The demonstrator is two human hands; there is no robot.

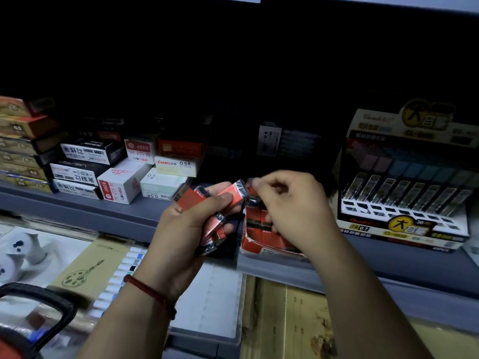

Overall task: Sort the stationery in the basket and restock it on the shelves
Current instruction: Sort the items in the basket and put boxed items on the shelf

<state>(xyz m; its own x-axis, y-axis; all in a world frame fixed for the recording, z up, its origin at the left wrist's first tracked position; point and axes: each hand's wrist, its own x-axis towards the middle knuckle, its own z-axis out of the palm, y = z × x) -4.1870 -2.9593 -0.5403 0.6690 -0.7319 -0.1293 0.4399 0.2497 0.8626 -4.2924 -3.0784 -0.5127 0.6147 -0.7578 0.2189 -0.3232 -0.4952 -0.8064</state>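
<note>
Left hand (181, 229): you are gripping a bundle of red lead cases (197, 196), fingers curled round them and thumb pressing on top.
Right hand (293, 211): you are pinching a single case (250, 183) at your fingertips, just beside the bundle; it is blurred.
Red tray (261, 239): it is sitting on the shelf (116, 216) under your right hand, holding matching cases.
Basket (51, 304): its black handle is showing below your left wrist.

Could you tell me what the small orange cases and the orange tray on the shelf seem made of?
Orange cases: probably glossy plastic or film wrap, judging by bright glints at their ends. Orange tray: likely printed cardboard, fairly matte, with a creased front edge worn whitish.
</note>
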